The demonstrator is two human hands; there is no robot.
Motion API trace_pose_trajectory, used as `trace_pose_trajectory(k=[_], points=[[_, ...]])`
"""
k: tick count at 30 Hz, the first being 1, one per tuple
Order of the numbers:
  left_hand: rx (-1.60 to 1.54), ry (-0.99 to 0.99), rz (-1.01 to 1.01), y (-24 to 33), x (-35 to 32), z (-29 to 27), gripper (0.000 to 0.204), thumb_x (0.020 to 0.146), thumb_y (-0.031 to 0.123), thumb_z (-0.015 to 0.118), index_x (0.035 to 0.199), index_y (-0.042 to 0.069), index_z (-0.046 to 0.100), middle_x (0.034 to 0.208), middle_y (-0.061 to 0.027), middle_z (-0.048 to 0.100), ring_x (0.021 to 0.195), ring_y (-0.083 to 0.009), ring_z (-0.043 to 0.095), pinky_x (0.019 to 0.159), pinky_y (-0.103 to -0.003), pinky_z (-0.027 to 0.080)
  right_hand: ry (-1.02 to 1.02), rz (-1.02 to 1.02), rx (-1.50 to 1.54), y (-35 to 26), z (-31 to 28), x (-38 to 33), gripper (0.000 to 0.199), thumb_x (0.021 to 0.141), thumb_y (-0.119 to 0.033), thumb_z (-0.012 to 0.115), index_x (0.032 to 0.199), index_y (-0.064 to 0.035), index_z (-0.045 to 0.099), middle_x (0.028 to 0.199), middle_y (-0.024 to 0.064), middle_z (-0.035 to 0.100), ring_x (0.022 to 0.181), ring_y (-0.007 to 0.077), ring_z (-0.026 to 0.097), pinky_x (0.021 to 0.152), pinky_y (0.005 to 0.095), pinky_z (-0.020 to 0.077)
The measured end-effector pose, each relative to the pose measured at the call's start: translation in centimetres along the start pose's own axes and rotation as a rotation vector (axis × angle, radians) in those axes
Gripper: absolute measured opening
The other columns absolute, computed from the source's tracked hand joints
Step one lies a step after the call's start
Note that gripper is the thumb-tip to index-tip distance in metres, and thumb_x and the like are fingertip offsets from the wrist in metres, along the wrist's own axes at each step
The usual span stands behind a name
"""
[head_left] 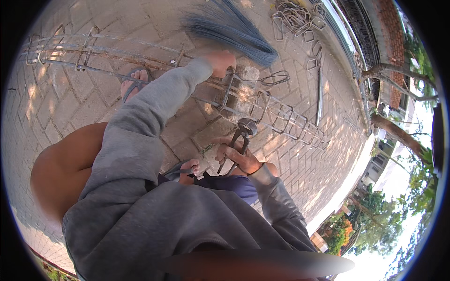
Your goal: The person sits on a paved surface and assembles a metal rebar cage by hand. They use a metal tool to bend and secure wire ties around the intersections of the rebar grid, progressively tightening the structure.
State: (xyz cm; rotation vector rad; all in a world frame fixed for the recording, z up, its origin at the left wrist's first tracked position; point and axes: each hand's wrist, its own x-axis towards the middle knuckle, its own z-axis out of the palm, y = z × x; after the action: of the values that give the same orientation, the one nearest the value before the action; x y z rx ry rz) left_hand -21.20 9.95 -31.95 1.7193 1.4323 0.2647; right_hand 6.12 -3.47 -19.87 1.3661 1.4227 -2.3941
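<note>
Paving (300, 182) spreads around the cage (228, 92) — right grip (243, 160) clasps pincers (246, 127); left grip (222, 62) — can't tell.

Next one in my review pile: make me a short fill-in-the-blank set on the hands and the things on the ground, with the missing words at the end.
1. The right hand grips a pair of ____.
2. The left hand, in a ____ sleeve, is by the metal frame.
3. Of the two hands, the one nearer the wire bundle is the ____ one.
4. The bent metal loops lie toward the picture's upper ____.

Missing words: pincers; gray; left; right.
</note>
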Motion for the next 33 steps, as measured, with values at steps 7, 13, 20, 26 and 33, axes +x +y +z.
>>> trace_pose_trajectory(k=[7,13,20,26,33], points=[[0.001,-0.016,0.017,-0.4,0.5,0.1,0.046,0.084,-0.002,0.066,0.126,0.014,0.074,0.125,-0.0196,0.069,0.115,-0.0398,0.066,0.098,-0.048,0.055,0.356,-0.395,-0.170,-11.1,-2.2,-1.5,0.041,0.107,-0.026,0.060,0.130,0.0075,0.053,0.082,0.0045,0.054,0.075,0.0163,0.055,0.073,0.0346,0.0520],[0.053,0.080,0.060,-1.1,0.3,0.9,0.040,0.085,0.003,0.068,0.124,0.013,0.074,0.126,-0.0166,0.069,0.115,-0.0377,0.068,0.097,-0.047,0.056,0.496,0.085,-0.380,-15.7,-0.6,-4.7,0.053,0.109,-0.042,0.056,0.121,0.0086,0.065,0.069,0.0042,0.060,0.062,0.0141,0.060,0.060,0.0294,0.0484],[-0.091,0.020,0.010,-1.6,0.9,1.4,0.040,0.085,0.002,0.067,0.122,0.013,0.075,0.123,-0.0160,0.069,0.117,-0.0369,0.065,0.099,-0.047,0.053,0.309,-0.197,-2.099,-27.5,-8.1,-1.0,0.043,0.096,-0.015,0.061,0.139,-0.0210,0.067,0.070,0.0155,0.066,0.068,0.0382,0.065,0.069,0.0508,0.0527],[-0.047,0.127,0.014,-0.9,0.1,1.0,0.029,0.085,0.004,0.066,0.114,0.003,0.072,0.118,-0.0195,0.070,0.112,-0.0388,0.068,0.094,-0.049,0.055,0.113,-0.265,-2.445,-28.5,-6.9,5.2,0.064,0.087,-0.001,0.057,0.148,-0.0196,0.057,0.110,0.0200,0.061,0.106,0.0397,0.060,0.084,0.0493,0.0541],[-0.066,0.019,0.016,-0.6,-0.1,0.1,0.030,0.086,0.005,0.066,0.115,0.000,0.068,0.122,-0.0196,0.068,0.117,-0.0378,0.065,0.097,-0.049,0.054,0.044,-0.277,-2.447,-28.3,-5.7,6.5,0.067,0.085,0.001,0.056,0.149,-0.0160,0.053,0.121,0.0193,0.056,0.119,0.0422,0.053,0.099,0.0556,0.0496]])
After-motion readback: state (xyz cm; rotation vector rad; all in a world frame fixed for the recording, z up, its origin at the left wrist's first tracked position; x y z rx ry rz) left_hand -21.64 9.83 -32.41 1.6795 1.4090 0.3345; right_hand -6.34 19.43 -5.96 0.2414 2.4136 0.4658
